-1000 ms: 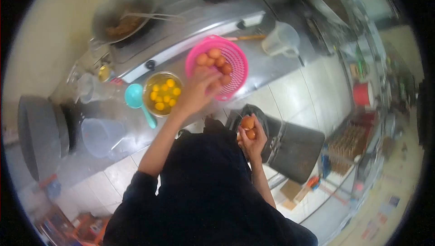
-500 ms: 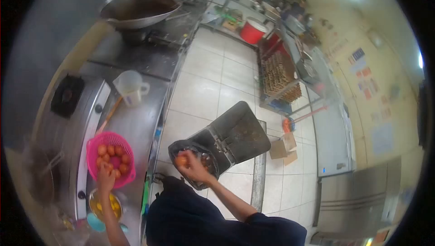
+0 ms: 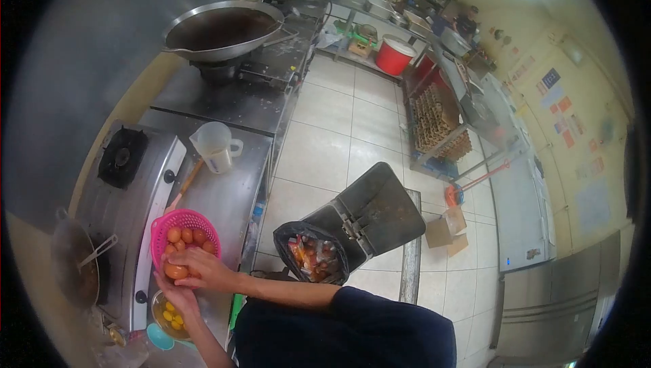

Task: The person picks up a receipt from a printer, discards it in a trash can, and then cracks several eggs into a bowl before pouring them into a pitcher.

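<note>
My right hand (image 3: 207, 270) curls over an egg (image 3: 175, 272) at the near rim of a pink basket (image 3: 215, 227). From below, my left hand (image 3: 180, 295) cups the same egg, so both hands touch it. More brown eggs (image 3: 186, 235) lie in the basket, some hidden behind my fingers. Just below my left hand is a bowl (image 3: 157, 308) holding several yellow yolks, partly covered by my wrist. A light blue cup (image 3: 160, 336) sits beside that bowl.
An open-lidded bin (image 3: 278, 242) with a black liner and shells stands on my right. A plastic jug (image 3: 215, 148) and a wooden-handled tool (image 3: 191, 177) lie past the basket. Left is a gas stove (image 3: 132, 198) with a pan (image 3: 74, 259); a large wok (image 3: 224, 29) stands farther off.
My right hand has left the bin, where it held something brown, and moved left to the basket. My left hand has drawn back slightly, and both now meet at an egg. The view has shifted.
</note>
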A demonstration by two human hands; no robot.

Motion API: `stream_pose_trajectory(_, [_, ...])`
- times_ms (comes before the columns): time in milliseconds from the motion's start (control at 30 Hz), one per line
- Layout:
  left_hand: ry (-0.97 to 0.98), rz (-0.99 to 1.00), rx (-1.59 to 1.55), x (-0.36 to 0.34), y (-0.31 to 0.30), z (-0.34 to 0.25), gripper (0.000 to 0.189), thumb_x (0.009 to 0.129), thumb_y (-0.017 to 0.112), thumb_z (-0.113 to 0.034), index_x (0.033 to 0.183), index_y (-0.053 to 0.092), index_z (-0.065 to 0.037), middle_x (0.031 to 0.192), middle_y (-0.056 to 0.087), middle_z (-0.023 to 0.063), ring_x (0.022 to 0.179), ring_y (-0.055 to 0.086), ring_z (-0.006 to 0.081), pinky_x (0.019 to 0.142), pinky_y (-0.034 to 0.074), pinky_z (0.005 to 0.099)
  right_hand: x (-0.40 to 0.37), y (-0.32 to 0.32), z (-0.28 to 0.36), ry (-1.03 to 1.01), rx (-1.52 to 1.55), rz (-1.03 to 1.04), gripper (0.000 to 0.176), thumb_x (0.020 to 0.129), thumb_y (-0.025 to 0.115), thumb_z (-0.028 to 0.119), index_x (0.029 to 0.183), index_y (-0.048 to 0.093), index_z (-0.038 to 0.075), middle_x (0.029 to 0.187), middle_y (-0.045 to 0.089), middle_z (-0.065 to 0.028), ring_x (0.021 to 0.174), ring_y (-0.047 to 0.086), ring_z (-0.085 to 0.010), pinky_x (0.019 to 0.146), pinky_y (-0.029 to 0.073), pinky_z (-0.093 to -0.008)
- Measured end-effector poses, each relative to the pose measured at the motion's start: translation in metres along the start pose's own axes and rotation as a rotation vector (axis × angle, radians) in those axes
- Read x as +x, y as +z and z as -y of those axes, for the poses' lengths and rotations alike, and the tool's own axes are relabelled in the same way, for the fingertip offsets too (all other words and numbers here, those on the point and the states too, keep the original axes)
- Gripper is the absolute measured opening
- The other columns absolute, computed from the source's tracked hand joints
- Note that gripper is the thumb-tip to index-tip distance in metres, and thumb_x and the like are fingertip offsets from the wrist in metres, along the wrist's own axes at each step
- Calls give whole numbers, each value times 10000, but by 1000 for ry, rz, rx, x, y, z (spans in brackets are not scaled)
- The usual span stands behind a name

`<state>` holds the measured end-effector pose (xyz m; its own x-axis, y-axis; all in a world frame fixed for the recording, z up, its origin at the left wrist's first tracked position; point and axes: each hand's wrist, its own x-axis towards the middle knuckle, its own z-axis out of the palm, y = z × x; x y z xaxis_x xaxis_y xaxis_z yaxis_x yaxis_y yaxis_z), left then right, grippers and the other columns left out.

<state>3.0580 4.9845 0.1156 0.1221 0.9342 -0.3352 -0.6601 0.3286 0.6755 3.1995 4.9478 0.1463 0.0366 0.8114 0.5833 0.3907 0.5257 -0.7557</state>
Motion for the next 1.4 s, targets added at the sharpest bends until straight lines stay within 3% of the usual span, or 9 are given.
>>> stream_pose_trajectory(233, [163, 119, 317, -17, -35, -19, 541, 1014, 485, -323, 1465, 375, -45, 1474, 387, 130, 1390, 358, 269, 1157, 286, 411, 3, 20, 7, 367, 417, 77, 488, 831, 753, 232, 1216, 531, 30, 1158, 547, -134, 1119, 559, -270, 968, 432, -352])
stream_pose_trajectory(333, [191, 132, 444, -54, -35, -48, 593, 995, 538, -264, 1501, 313, -50, 1499, 342, 137, 1398, 343, 264, 1164, 267, 403, 1, 48, -17, 352, 605, 361, 515, 804, 757, 234, 1221, 528, 35, 1169, 568, -129, 1124, 558, -236, 949, 442, -348])
stream_pose_trajectory(533, [179, 143, 617, -95, -75, -78, 691, 984, 572, -239, 1551, 210, -83, 1553, 265, 134, 1429, 294, 255, 1178, 221, 387, 6, 115, -29, -16, 603, 744, 518, 752, 795, 322, 1163, 630, 53, 1022, 693, -136, 858, 685, -246, 718, 535, -368])
stream_pose_trajectory(733, [174, 187, 776, -99, -122, -83, 693, 976, 596, -236, 1536, 236, -44, 1534, 325, 128, 1415, 327, 248, 1169, 241, 374, -8, 155, -41, -157, 636, 792, 465, 684, 843, 304, 1035, 682, 46, 1012, 691, -115, 942, 657, -276, 826, 510, -405])
stream_pose_trajectory(800, [279, 105, 1029, -91, -136, -79, 599, 971, 605, -202, 1477, 347, -11, 1472, 430, 139, 1354, 419, 236, 1136, 316, 363, -7, 140, -28, -37, 769, 668, 471, 727, 829, 302, 1102, 685, 58, 1049, 710, -106, 948, 668, -227, 830, 528, -373])
stream_pose_trajectory(867, [193, 80, 865, -92, -126, -75, 461, 959, 622, -138, 1374, 478, 1, 1334, 562, 130, 1234, 537, 226, 1063, 417, 342, -7, 135, -29, 367, 1103, 971, 420, 819, 786, 240, 1155, 662, 22, 1089, 706, -109, 1013, 660, -202, 861, 530, -348])
stream_pose_trajectory(1000, [220, -51, 790, -88, -168, -64, 527, 888, 742, -196, 1324, 532, 13, 1197, 640, 88, 1094, 600, 155, 933, 501, 304, -11, 134, -19, 351, 354, 805, 508, 770, 826, 280, 1152, 590, 42, 1136, 627, -132, 1119, 596, -236, 966, 471, -356])
stream_pose_trajectory(1267, [235, -79, 745, -101, -172, -75, 544, 842, 777, -96, 1322, 535, -16, 1179, 640, 80, 1077, 600, 146, 885, 516, 297, -10, 146, -24, 254, 403, 948, 504, 775, 770, 179, 1206, 535, 62, 1207, 556, -123, 1132, 567, -252, 961, 465, -349])
stream_pose_trajectory(1400, [276, -72, 641, -92, -189, -66, 383, 900, 659, -119, 1256, 535, -52, 1168, 609, 71, 1104, 574, 148, 927, 485, 310, -10, 147, -25, 442, 339, 993, 523, 780, 728, 132, 1254, 516, 65, 1245, 533, -139, 1162, 550, -252, 962, 472, -346])
